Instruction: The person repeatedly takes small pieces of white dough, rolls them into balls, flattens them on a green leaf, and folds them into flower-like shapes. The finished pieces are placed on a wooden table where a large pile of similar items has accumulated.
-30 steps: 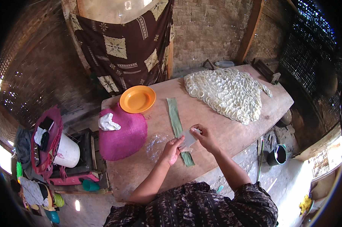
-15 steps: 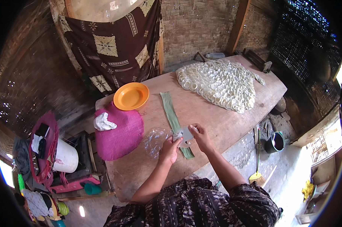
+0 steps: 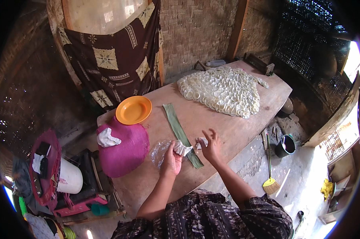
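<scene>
My left hand [image 3: 173, 161] is closed on a white, pleated, cup-shaped piece [image 3: 182, 148], its thumb along the side. Just to the right, my right hand [image 3: 212, 147] has its fingers spread and bent; a small pale piece [image 3: 200, 142] is by its thumb, and I cannot tell whether they touch. A long green leaf strip [image 3: 174, 123] lies beneath and between my hands on the wooden table [image 3: 245, 129]. Crinkled clear plastic [image 3: 158, 153] lies left of the strip.
Many pale round pieces [image 3: 218, 89] cover the table's back right. An orange bowl [image 3: 133, 110] and a magenta mat [image 3: 126, 157] with a white cloth [image 3: 107, 137] sit left. A stove [image 3: 86, 195] and white bucket [image 3: 70, 177] stand beyond. A broom [image 3: 270, 184] and dark bucket [image 3: 285, 145] are at right.
The translucent flat piece no longer spans both hands. The white pleated piece now shows in my left hand, and my right hand's fingers have lifted and spread. The view has shifted.
</scene>
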A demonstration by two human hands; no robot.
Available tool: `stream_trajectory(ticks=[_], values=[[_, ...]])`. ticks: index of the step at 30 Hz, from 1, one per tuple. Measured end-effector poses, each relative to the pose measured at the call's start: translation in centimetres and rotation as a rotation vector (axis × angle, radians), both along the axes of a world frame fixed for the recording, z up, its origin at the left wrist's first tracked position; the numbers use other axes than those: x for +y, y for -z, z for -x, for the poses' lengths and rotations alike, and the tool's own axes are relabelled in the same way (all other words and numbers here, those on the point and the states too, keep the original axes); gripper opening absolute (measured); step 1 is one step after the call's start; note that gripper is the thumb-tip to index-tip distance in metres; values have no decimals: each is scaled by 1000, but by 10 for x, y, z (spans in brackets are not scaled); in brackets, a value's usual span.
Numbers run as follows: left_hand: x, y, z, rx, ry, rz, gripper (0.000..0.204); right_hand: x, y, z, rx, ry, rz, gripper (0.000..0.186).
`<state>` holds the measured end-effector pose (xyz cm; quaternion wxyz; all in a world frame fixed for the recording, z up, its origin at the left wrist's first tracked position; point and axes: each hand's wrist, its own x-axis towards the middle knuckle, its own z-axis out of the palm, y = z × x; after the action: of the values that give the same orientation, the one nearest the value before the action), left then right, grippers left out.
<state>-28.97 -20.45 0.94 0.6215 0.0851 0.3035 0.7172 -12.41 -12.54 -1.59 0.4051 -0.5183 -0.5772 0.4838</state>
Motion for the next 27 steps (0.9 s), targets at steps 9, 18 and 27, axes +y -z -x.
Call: stream_trajectory(ticks=[9, 18, 27], values=[[-16, -39, -18, 419, -95, -102, 41, -59, -61, 9, 762, -140, 216, 15], [-34, -46, -19, 509, 233, -176, 43, -87, -134, -38, 229, -249, -71, 28], [-59, -86, -31, 1139, 331, -312, 66, -111, -168, -47, -324, -245, -437, 31]])
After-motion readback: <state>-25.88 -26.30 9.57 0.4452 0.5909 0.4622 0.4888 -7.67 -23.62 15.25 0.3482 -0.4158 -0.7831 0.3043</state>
